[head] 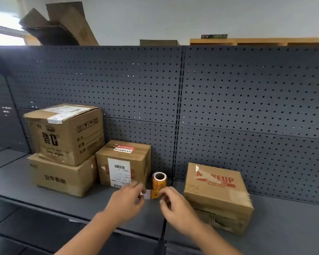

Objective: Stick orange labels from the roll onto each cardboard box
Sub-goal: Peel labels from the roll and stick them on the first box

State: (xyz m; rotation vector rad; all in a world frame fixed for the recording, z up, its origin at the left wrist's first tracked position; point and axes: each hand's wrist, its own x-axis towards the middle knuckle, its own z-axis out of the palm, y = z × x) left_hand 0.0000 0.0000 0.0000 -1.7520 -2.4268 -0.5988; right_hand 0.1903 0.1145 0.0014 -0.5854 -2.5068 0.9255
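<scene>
Pegboard (247, 100) of dark grey perforated metal backs the whole bay, with a flat grey steel shelf (284, 223) running beneath it and a seam between two shelf sections near the middle. Four closed cardboard boxes sit on the shelf; what is in them cannot be told. At the left, a printed baby wipes box (66, 135) is stacked crookedly on a wider flat box (63, 178), its corner overhanging. Just beside that stack, touching the flat box, stands a smaller barcode box (122, 164) with a white shipping slip on its front and a red and white sticker on its taped top. Well apart on the right sits a worn red-lettered box (217, 197), its tape peeling and its lower edge crushed. Between these two, on the open stretch of shelf, the label roll (159, 180) stands upright on its end, cardboard core showing. A strip of orange labels (152, 193) on white backing trails forward from it. The left hand (127, 201) pinches the strip's free white end, and the right hand (175, 205) pinches the strip nearer the roll, above the shelf's front part.
</scene>
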